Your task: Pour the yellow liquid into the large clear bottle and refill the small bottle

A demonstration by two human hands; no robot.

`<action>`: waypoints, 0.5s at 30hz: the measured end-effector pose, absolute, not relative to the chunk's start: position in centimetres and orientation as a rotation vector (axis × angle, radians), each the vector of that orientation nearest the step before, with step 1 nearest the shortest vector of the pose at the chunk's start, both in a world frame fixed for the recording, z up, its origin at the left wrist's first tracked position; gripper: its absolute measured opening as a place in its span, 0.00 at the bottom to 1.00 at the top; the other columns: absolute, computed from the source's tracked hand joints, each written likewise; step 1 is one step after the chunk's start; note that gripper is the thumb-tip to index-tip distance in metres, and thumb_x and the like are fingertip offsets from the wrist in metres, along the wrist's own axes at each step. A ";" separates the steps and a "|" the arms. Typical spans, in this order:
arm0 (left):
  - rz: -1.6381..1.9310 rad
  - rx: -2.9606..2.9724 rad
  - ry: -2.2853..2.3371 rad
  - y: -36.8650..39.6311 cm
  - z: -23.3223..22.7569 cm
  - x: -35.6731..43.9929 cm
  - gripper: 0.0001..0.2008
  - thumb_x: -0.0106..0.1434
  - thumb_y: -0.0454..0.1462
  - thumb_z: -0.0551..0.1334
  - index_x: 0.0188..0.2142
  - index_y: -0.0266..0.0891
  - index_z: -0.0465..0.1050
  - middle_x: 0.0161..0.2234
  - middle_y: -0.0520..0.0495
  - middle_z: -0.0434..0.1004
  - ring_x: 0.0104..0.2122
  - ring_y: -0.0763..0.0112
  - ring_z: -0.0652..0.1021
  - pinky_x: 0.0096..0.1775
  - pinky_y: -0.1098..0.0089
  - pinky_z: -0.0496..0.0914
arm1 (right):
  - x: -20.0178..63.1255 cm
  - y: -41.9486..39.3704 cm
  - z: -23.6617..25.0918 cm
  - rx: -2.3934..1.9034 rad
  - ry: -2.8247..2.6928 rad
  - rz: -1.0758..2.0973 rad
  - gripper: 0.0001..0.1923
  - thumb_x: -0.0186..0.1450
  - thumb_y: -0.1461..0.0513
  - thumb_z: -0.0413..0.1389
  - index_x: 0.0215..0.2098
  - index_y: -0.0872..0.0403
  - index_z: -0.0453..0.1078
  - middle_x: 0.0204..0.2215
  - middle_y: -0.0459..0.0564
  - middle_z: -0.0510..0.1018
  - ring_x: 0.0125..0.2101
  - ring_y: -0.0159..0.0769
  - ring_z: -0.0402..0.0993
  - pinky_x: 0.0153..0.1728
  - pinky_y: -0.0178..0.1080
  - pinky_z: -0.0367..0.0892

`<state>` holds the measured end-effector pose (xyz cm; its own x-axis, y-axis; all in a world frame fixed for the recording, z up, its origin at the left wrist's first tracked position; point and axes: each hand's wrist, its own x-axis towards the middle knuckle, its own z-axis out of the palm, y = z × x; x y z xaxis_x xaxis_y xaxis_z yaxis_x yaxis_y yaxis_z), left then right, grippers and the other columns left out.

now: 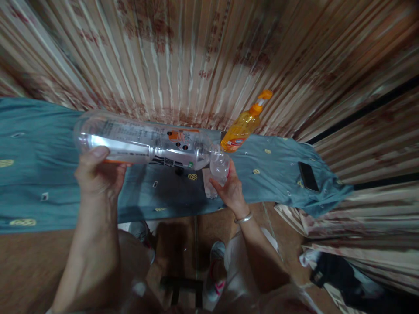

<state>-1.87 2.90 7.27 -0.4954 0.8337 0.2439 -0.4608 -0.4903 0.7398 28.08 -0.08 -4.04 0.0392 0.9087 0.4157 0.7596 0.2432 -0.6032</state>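
Note:
My left hand (98, 172) is wrapped round the lower part of a large clear plastic bottle (137, 141) with printed lettering and an orange picture. The bottle lies nearly level above the cloth, its neck pointing right. At that neck, my right hand (231, 187) holds a small clear plastic cup (220, 168), its fingers closed round the side. Bottle mouth and cup meet or overlap in view; I cannot tell whether they touch. Any liquid in the bottle or cup is too faint to make out. Just behind the cup stands an orange pump bottle (240, 131).
A blue-green cloth with pineapple prints (140, 196) covers the long surface. On it lie a pale folded tissue (209, 185) below the cup and a black phone (308, 176) at the right. Patterned curtains (183, 65) hang behind. A dark stool (181, 285) shows below.

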 end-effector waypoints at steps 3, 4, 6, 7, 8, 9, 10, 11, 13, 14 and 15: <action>2.044 0.753 0.769 2.9 7.4 -1.8 0.43 0.35 0.39 0.69 0.56 0.46 0.71 0.32 0.53 0.78 0.19 0.75 0.72 0.17 0.76 0.67 | 28.1 -0.1 -4.1 -1.540 -1.738 0.230 0.50 0.63 0.50 0.65 0.74 0.60 0.48 0.67 0.69 0.67 0.66 0.56 0.67 0.62 0.59 0.68; 2.045 0.751 0.763 2.8 7.5 -1.8 0.43 0.35 0.39 0.68 0.56 0.46 0.71 0.34 0.53 0.79 0.20 0.74 0.73 0.17 0.76 0.68 | 28.1 -0.1 -4.1 -1.536 -1.736 0.225 0.50 0.63 0.50 0.65 0.73 0.60 0.48 0.67 0.70 0.67 0.66 0.56 0.67 0.62 0.60 0.68; 2.044 0.751 0.762 2.8 7.5 -1.8 0.43 0.35 0.38 0.68 0.57 0.47 0.71 0.36 0.51 0.80 0.21 0.73 0.74 0.17 0.76 0.68 | 28.1 -0.1 -4.1 -1.535 -1.737 0.226 0.50 0.63 0.50 0.64 0.73 0.59 0.48 0.67 0.69 0.67 0.66 0.56 0.67 0.62 0.60 0.68; 2.040 0.755 0.764 2.8 7.4 -1.9 0.44 0.35 0.39 0.69 0.57 0.47 0.71 0.36 0.51 0.80 0.21 0.73 0.75 0.17 0.76 0.68 | 28.1 -0.1 -4.1 -1.539 -1.737 0.231 0.50 0.63 0.50 0.65 0.73 0.59 0.48 0.67 0.69 0.67 0.65 0.56 0.68 0.62 0.60 0.69; 2.034 0.763 0.766 2.9 7.4 -1.9 0.44 0.35 0.39 0.69 0.57 0.46 0.71 0.36 0.50 0.80 0.22 0.72 0.75 0.17 0.77 0.67 | 28.1 -0.1 -4.1 -1.544 -1.736 0.235 0.50 0.62 0.50 0.65 0.73 0.59 0.48 0.67 0.69 0.68 0.65 0.56 0.69 0.61 0.60 0.69; 2.028 0.774 0.764 2.9 7.3 -2.0 0.44 0.35 0.40 0.70 0.57 0.46 0.70 0.37 0.50 0.80 0.22 0.72 0.75 0.17 0.77 0.67 | 28.1 -0.1 -4.1 -1.549 -1.734 0.235 0.50 0.62 0.50 0.65 0.73 0.59 0.48 0.67 0.69 0.68 0.65 0.56 0.69 0.61 0.59 0.70; 2.026 0.787 0.761 2.9 7.3 -2.0 0.45 0.35 0.40 0.71 0.58 0.46 0.70 0.37 0.49 0.80 0.23 0.72 0.76 0.17 0.77 0.67 | 28.1 -0.1 -4.1 -1.551 -1.733 0.233 0.50 0.62 0.50 0.66 0.73 0.59 0.48 0.67 0.69 0.68 0.65 0.56 0.69 0.62 0.59 0.70; 2.025 0.796 0.756 2.9 7.2 -2.1 0.45 0.35 0.40 0.71 0.58 0.46 0.70 0.37 0.49 0.80 0.23 0.72 0.76 0.17 0.77 0.67 | 28.1 -0.1 -4.1 -1.551 -1.733 0.230 0.50 0.62 0.51 0.65 0.73 0.59 0.48 0.67 0.69 0.68 0.65 0.55 0.68 0.62 0.58 0.69; 2.023 0.798 0.748 2.9 7.1 -2.1 0.45 0.36 0.40 0.72 0.58 0.46 0.70 0.37 0.50 0.80 0.23 0.72 0.76 0.18 0.77 0.68 | 28.1 -0.1 -4.0 -1.552 -1.737 0.226 0.50 0.63 0.51 0.65 0.73 0.58 0.48 0.67 0.68 0.67 0.66 0.55 0.67 0.63 0.57 0.69; 2.023 0.796 0.747 2.9 7.1 -2.1 0.45 0.36 0.40 0.72 0.58 0.46 0.70 0.37 0.50 0.80 0.23 0.73 0.75 0.19 0.76 0.69 | 28.1 -0.1 -4.0 -1.554 -1.740 0.230 0.50 0.63 0.51 0.65 0.73 0.58 0.48 0.67 0.68 0.67 0.66 0.54 0.67 0.63 0.57 0.68; 2.024 0.795 0.749 2.8 7.1 -2.1 0.45 0.36 0.40 0.71 0.58 0.46 0.70 0.37 0.50 0.80 0.23 0.73 0.75 0.19 0.76 0.70 | 28.1 -0.1 -4.0 -1.556 -1.742 0.234 0.50 0.62 0.51 0.66 0.73 0.58 0.47 0.67 0.68 0.67 0.66 0.54 0.67 0.63 0.57 0.69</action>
<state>-2.09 2.85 7.11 -0.4669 0.8440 0.2641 -0.4689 -0.4895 0.7352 28.06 -0.11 -4.03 0.0461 0.9077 0.4172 0.7658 0.2360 -0.5982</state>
